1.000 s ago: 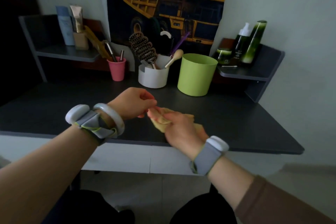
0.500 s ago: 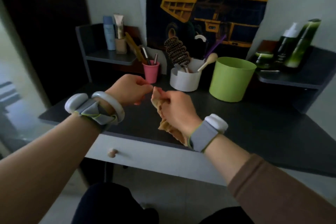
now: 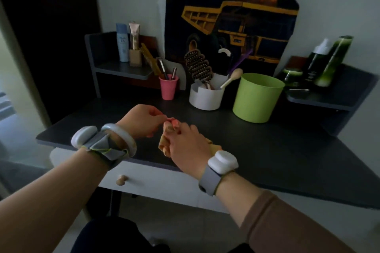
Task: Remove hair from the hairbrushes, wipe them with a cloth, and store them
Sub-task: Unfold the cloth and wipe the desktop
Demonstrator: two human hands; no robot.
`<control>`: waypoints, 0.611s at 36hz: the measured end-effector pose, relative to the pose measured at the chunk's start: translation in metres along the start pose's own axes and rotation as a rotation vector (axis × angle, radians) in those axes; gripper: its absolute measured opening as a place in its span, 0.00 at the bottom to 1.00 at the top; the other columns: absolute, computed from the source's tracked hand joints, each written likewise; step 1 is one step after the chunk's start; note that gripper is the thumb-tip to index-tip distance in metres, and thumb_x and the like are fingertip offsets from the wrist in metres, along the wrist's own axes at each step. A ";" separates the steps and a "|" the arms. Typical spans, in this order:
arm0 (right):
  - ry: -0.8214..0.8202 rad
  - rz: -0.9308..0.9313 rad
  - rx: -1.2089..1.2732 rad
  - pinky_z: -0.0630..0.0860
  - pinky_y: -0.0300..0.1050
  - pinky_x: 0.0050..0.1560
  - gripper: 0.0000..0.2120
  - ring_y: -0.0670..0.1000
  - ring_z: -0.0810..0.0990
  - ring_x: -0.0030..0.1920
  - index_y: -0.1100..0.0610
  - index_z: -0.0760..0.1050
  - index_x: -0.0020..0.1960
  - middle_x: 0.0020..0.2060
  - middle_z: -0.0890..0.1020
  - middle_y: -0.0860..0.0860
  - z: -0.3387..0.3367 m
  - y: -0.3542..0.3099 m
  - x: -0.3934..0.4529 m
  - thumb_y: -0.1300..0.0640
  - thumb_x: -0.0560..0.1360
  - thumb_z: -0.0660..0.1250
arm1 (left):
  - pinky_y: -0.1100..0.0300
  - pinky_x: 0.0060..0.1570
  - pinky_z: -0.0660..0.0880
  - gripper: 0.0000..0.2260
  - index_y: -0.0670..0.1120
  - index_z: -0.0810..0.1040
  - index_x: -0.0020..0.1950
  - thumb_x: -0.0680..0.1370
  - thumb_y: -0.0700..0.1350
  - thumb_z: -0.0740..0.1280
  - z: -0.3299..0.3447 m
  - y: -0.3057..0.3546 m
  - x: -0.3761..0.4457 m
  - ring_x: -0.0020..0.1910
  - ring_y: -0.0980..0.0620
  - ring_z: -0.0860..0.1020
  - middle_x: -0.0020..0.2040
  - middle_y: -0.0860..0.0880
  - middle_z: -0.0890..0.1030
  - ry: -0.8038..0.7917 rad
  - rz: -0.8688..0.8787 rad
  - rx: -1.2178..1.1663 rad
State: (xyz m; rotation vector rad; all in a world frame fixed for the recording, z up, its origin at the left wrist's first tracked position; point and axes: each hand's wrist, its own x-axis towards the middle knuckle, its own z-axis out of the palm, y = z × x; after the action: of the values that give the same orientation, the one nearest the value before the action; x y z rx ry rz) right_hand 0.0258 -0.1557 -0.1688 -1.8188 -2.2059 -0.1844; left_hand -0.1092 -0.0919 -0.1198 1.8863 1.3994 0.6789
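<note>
Brushes (image 3: 196, 65) already stand in the white cup (image 3: 206, 98) at twelve o'clock. Both hands, left hand (image 3: 141, 122) and right hand (image 3: 186, 147), pinch the cloth (image 3: 164, 145), maybe finishing.

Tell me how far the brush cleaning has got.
Done: a brush stands stored in the white holder. In hand: the right hand holds the cloth; the left hand pinches its top corner. Left: cannot tell; no other brush shows on the desk.

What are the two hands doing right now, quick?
Left hand: fingers curled, pinching the top edge of the cloth.
Right hand: gripping the same cloth.
</note>
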 end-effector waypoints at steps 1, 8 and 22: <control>-0.021 0.035 -0.018 0.71 0.55 0.49 0.19 0.60 0.70 0.54 0.54 0.62 0.70 0.61 0.70 0.58 -0.005 0.013 -0.006 0.57 0.80 0.53 | 0.62 0.32 0.74 0.03 0.53 0.77 0.44 0.77 0.50 0.66 0.010 0.007 0.002 0.39 0.51 0.80 0.42 0.47 0.80 -0.026 0.010 -0.004; -0.113 0.260 -0.072 0.69 0.54 0.53 0.20 0.60 0.68 0.58 0.50 0.63 0.71 0.63 0.68 0.57 -0.026 0.079 -0.036 0.56 0.80 0.55 | 0.65 0.28 0.73 0.03 0.54 0.77 0.42 0.77 0.50 0.67 0.056 0.037 0.008 0.34 0.54 0.79 0.38 0.49 0.80 -0.149 0.052 -0.013; -0.155 0.585 -0.111 0.71 0.52 0.56 0.24 0.58 0.67 0.60 0.41 0.62 0.72 0.63 0.67 0.55 -0.053 0.186 -0.059 0.59 0.80 0.57 | 0.62 0.39 0.78 0.05 0.52 0.77 0.50 0.78 0.51 0.65 0.096 0.074 0.021 0.39 0.53 0.80 0.42 0.49 0.80 -0.272 0.100 0.052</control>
State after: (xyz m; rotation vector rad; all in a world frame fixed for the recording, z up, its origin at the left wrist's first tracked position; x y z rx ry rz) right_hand 0.2240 -0.1884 -0.1494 -2.5203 -1.6767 -0.0450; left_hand 0.0127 -0.1059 -0.1228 2.0144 1.1663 0.4169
